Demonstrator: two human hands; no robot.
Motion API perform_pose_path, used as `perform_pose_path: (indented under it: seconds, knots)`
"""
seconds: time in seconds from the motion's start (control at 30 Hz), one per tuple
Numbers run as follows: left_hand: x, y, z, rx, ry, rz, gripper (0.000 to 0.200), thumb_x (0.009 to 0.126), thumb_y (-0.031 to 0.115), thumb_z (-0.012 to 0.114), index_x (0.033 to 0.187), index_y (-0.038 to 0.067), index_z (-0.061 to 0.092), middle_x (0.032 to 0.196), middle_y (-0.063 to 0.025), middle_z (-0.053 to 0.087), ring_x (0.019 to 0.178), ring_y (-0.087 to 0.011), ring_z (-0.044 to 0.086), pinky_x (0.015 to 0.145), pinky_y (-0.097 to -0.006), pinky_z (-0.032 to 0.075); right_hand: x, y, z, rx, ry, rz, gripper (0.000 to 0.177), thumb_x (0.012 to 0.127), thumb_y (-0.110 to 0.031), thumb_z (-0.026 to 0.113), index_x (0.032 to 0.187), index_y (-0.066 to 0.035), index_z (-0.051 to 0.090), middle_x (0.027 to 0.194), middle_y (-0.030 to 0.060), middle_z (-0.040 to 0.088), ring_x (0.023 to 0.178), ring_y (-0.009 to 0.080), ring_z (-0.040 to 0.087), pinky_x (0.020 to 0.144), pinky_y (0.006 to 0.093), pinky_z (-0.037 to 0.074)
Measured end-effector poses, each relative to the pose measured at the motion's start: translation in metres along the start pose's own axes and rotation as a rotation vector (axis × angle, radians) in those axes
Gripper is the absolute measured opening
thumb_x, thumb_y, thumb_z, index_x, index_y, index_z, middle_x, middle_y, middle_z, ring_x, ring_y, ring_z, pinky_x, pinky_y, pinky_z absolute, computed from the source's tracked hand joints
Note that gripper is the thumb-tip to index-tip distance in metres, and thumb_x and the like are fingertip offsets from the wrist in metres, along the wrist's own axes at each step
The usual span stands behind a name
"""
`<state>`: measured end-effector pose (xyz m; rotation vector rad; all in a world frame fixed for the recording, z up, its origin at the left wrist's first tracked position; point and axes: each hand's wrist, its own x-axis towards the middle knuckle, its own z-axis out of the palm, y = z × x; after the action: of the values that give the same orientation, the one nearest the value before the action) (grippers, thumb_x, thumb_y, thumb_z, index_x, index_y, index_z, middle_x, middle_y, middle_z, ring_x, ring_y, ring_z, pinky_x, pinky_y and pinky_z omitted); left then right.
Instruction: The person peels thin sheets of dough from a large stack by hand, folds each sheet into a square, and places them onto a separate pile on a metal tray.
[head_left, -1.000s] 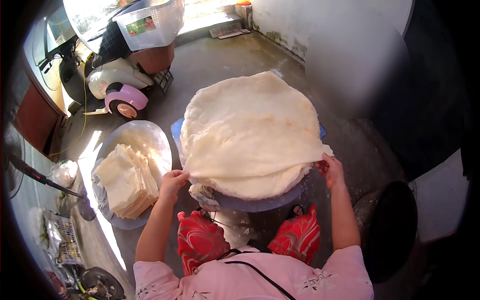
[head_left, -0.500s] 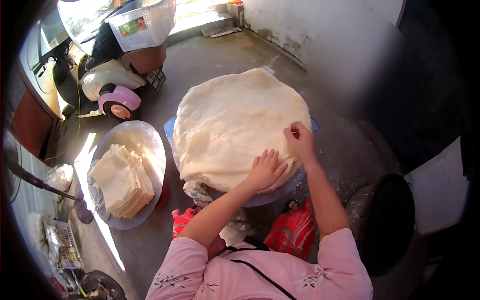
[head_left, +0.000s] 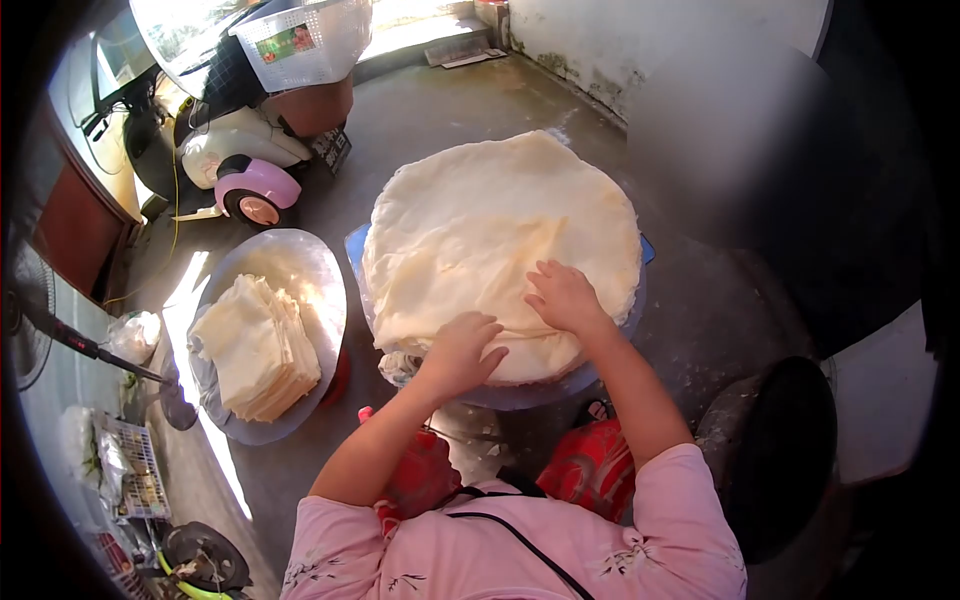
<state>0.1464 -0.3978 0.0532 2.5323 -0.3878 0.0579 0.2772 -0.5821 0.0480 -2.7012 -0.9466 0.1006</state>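
A thick round stack of thin, pale dough sheets [head_left: 480, 220] stands in front of me, its top sheet wrinkled toward the near side. My left hand [head_left: 463, 355] is over the stack's near edge, fingers extended and thumb apart, holding nothing. Farther in and to the right, my right hand [head_left: 566, 297] rests on the top sheet with its fingers spread and slightly bent. To the left, a smaller pile of folded or cut sheets [head_left: 255, 350] lies on a round metal tray [head_left: 322, 275]. A crumpled cloth or bag [head_left: 398, 368] shows beneath the stack's near left edge.
A scooter with a pink fender [head_left: 262, 182] and a white basket [head_left: 310, 45] stands at the back left. On the left are a fan [head_left: 35, 320] and a plastic crate [head_left: 140, 465]. A dark round object [head_left: 780, 460] is at my right.
My right hand has moved left and nearer across the top sheet, its pinched fingers now spread. My left hand has drawn back left to the near edge. The view has shifted slightly.
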Motion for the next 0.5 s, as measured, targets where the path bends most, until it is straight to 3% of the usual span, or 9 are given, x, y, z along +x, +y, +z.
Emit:
perform_pose_path:
  seconds: [0.07, 0.17, 0.23, 0.27, 0.33, 0.37, 0.43, 0.47, 0.5]
  knots:
    - [-0.009, -0.015, -0.008, 0.213, 0.147, 0.015, 0.049, 0.080, 0.031, 0.063, 0.121, 0.006, 0.051, 0.122, -0.0147, 0.053, 0.119, -0.0350, 0.043, 0.097, -0.0452, 0.035, 0.010, 0.002, 0.009, -0.228, -0.040, 0.128, 0.061, 0.088, -0.041, 0.049, 0.136, -0.005, 0.035, 0.144, 0.0162, 0.027, 0.136, 0.0307, 0.021, 0.108, 0.0468, 0.017]
    - [-0.022, -0.030, -0.015, 0.420, 0.325, -0.290, 0.057, 0.078, 0.034, 0.064, 0.126, 0.007, 0.048, 0.131, -0.0195, 0.044, 0.126, -0.0331, 0.035, 0.100, -0.0473, 0.028, 0.019, 0.007, 0.019, -0.174, -0.074, 0.244, 0.068, 0.087, -0.046, 0.050, 0.140, -0.009, 0.029, 0.147, 0.0149, 0.021, 0.137, 0.0295, 0.016, 0.110, 0.0473, 0.012]
    - [-0.031, -0.052, -0.007, 0.364, 0.645, -0.750, 0.062, 0.078, 0.031, 0.065, 0.129, 0.004, 0.044, 0.131, -0.0226, 0.040, 0.124, -0.0327, 0.038, 0.098, -0.0436, 0.032, 0.019, 0.007, 0.020, -0.176, -0.098, 0.253, 0.069, 0.086, -0.047, 0.050, 0.140, -0.010, 0.029, 0.148, 0.0144, 0.021, 0.137, 0.0299, 0.016, 0.110, 0.0482, 0.011]
    - [-0.039, -0.081, 0.001, 0.367, 0.646, -0.763, 0.062, 0.078, 0.031, 0.065, 0.129, 0.004, 0.044, 0.131, -0.0226, 0.040, 0.124, -0.0327, 0.038, 0.098, -0.0436, 0.032, 0.020, 0.005, 0.020, -0.185, -0.113, 0.269, 0.070, 0.085, -0.047, 0.051, 0.141, -0.011, 0.028, 0.148, 0.0140, 0.020, 0.137, 0.0304, 0.017, 0.110, 0.0491, 0.011]
    - [-0.056, -0.139, 0.014, -0.477, 0.643, -0.880, 0.056, 0.079, 0.028, 0.065, 0.123, 0.000, 0.046, 0.116, -0.0183, 0.052, 0.104, -0.0252, 0.054, 0.081, -0.0348, 0.044, 0.015, -0.011, 0.013, -0.285, -0.086, 0.225, 0.067, 0.084, -0.045, 0.053, 0.140, -0.013, 0.031, 0.147, 0.0130, 0.023, 0.137, 0.0296, 0.018, 0.110, 0.0493, 0.012]
    - [-0.059, -0.136, 0.011, -0.475, 0.652, -0.886, 0.056, 0.079, 0.028, 0.065, 0.123, 0.000, 0.046, 0.116, -0.0183, 0.052, 0.104, -0.0252, 0.054, 0.081, -0.0348, 0.044, 0.012, -0.020, 0.008, -0.387, -0.053, 0.193, 0.064, 0.084, -0.044, 0.054, 0.138, -0.015, 0.034, 0.146, 0.0121, 0.026, 0.136, 0.0289, 0.019, 0.109, 0.0496, 0.012]
    - [-0.064, -0.113, -0.004, -0.985, 0.559, -0.922, 0.044, 0.080, 0.025, 0.066, 0.112, -0.001, 0.052, 0.093, -0.0071, 0.059, 0.076, -0.0118, 0.056, 0.059, -0.0231, 0.044, 0.001, -0.041, 0.004, -0.262, -0.058, 0.124, 0.060, 0.084, -0.043, 0.055, 0.135, -0.016, 0.039, 0.144, 0.0115, 0.030, 0.136, 0.0281, 0.020, 0.109, 0.0485, 0.013]
    - [-0.060, -0.094, -0.015, -1.048, 0.600, -0.956, 0.031, 0.079, 0.021, 0.067, 0.100, 0.001, 0.056, 0.076, 0.0019, 0.056, 0.063, -0.0036, 0.049, 0.049, -0.0195, 0.038, -0.004, -0.048, 0.005, -0.139, -0.059, 0.067, 0.056, 0.083, -0.042, 0.055, 0.132, -0.016, 0.044, 0.142, 0.0110, 0.033, 0.136, 0.0273, 0.021, 0.109, 0.0474, 0.014]
    - [-0.060, -0.094, -0.017, -1.047, 0.598, -0.958, 0.031, 0.079, 0.021, 0.067, 0.100, 0.001, 0.056, 0.076, 0.0019, 0.056, 0.063, -0.0036, 0.049, 0.049, -0.0195, 0.038, -0.009, -0.052, 0.009, -0.137, -0.059, 0.069, 0.056, 0.083, -0.042, 0.055, 0.132, -0.016, 0.044, 0.142, 0.0110, 0.033, 0.136, 0.0273, 0.021, 0.109, 0.0474, 0.014]
